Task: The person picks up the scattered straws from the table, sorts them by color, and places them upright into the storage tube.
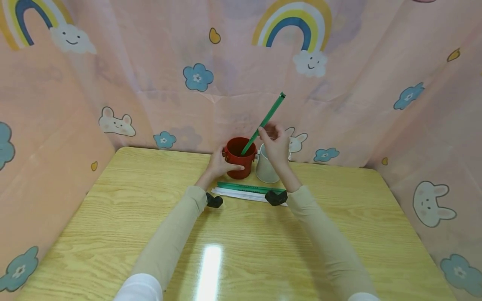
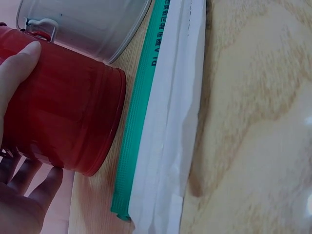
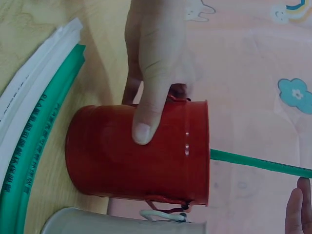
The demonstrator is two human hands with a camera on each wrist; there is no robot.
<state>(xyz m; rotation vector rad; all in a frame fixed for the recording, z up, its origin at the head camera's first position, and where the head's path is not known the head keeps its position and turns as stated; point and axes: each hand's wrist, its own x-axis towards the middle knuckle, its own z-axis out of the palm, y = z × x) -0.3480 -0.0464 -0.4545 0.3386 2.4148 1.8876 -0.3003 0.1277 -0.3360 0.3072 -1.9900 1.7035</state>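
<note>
A small red metal bucket (image 1: pixel 245 170) stands upright near the table's back edge. My left hand (image 1: pixel 219 164) holds it from the left, thumb across its front and the other fingers round the far side, as the left wrist view shows. Between thumb and fingers, my right hand (image 1: pixel 276 144) pinches a long green wrapped straw (image 1: pixel 272 110), slanted with its lower end inside the red bucket. That lower end is hidden by the bucket wall in the right wrist view. Just right of it stands a white bucket (image 1: pixel 265 170), partly behind the right hand and forearm.
In front of the buckets lie green wrapped straws (image 2: pixel 134 131) and white wrapped straws (image 2: pixel 163 146), side by side on the wooden table (image 1: pixel 150 209). A pink patterned curtain (image 1: pixel 233 108) hangs behind the table and along both sides.
</note>
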